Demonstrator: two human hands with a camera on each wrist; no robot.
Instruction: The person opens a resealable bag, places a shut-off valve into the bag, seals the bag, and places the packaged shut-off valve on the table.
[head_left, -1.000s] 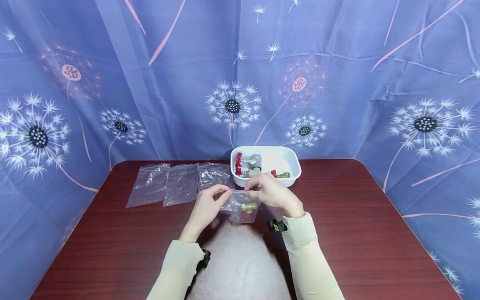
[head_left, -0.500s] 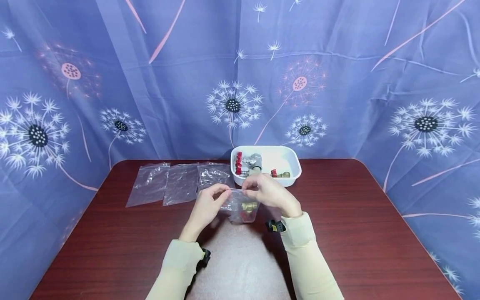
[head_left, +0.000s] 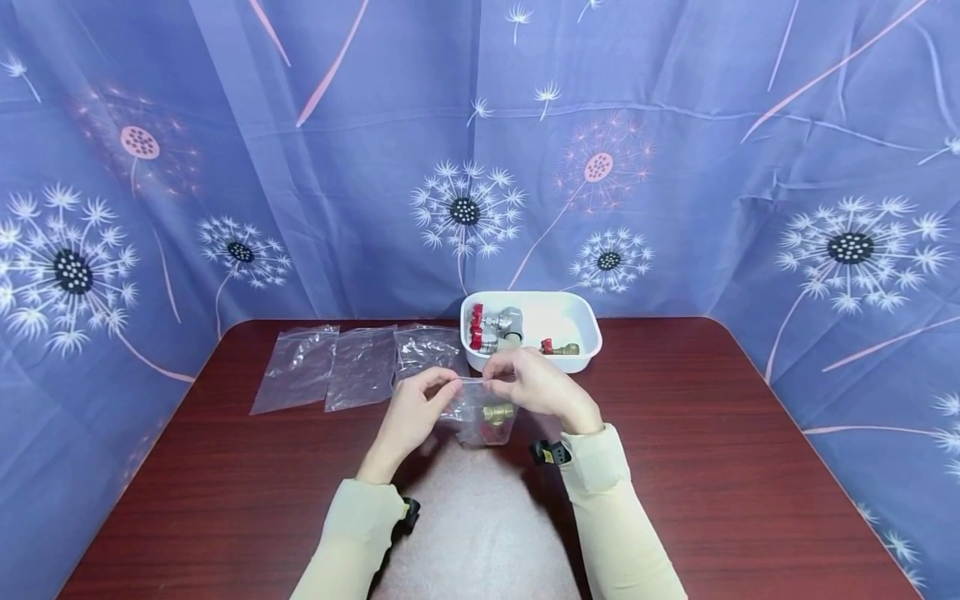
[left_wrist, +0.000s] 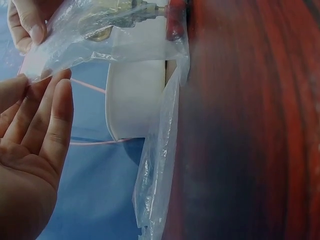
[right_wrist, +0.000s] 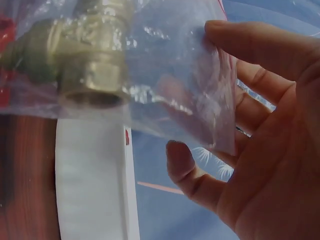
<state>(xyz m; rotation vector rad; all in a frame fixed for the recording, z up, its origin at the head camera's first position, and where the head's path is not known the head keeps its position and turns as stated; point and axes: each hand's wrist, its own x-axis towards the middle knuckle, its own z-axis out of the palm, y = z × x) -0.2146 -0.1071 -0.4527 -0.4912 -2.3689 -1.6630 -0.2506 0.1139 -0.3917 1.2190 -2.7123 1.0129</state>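
A clear zip bag point(head_left: 474, 425) hangs between my two hands, its top edge held up near the table's middle. Inside it lies a brass valve point(right_wrist: 95, 55) with a red handle point(left_wrist: 175, 20) at the bottom of the bag. My left hand point(head_left: 412, 412) pinches the left part of the zip edge between thumb and fingers. At the right part of that edge, my right hand point(head_left: 542, 387) pinches the plastic with thumb and forefinger. The bag's lower end is at the tabletop.
Behind the hands stands a white tray point(head_left: 588, 321) with grey red-handled valves point(head_left: 510, 321) at its left and a small brass valve point(head_left: 566, 349) at its right. Several flat clear bags point(head_left: 360, 367) lie to the left. A patterned blue curtain point(head_left: 375, 167) hangs behind the table.
My right hand has shifted slightly left along the bag's top edge. The left hand stays in place, and the valve remains in the bag.
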